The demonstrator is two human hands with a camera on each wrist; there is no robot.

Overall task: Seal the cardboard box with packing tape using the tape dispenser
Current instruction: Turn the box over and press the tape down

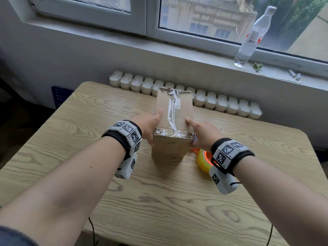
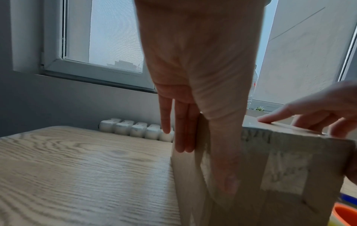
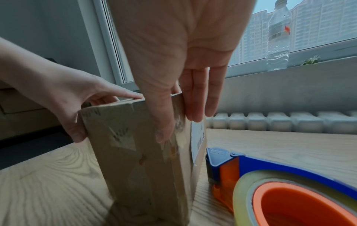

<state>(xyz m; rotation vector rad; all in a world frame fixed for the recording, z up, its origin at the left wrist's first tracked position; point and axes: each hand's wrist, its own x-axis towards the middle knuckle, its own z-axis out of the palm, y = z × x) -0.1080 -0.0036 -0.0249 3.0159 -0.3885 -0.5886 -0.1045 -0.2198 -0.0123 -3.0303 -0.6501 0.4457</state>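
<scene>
A tall brown cardboard box (image 1: 173, 150) stands upright in the middle of the wooden table (image 1: 71, 139). A wrinkled strip of clear tape (image 1: 173, 110) runs along its top seam and over both ends. My left hand (image 1: 150, 124) lies against the box's left side with straight fingers (image 2: 181, 134), its thumb on the near face and its index finger on the top. My right hand (image 1: 201, 133) mirrors it on the right side, with straight fingers (image 3: 195, 99) and thumb on the near face. The tape dispenser (image 1: 204, 159), blue and orange with a yellowish roll (image 3: 243, 191), lies on the table just right of the box, under my right wrist.
A white radiator (image 1: 221, 103) runs behind the table's far edge. On the window sill stand a clear plastic bottle (image 1: 253, 36), some plant scraps and two batteries (image 1: 294, 74). Bare tabletop stretches left of the box and in front of it.
</scene>
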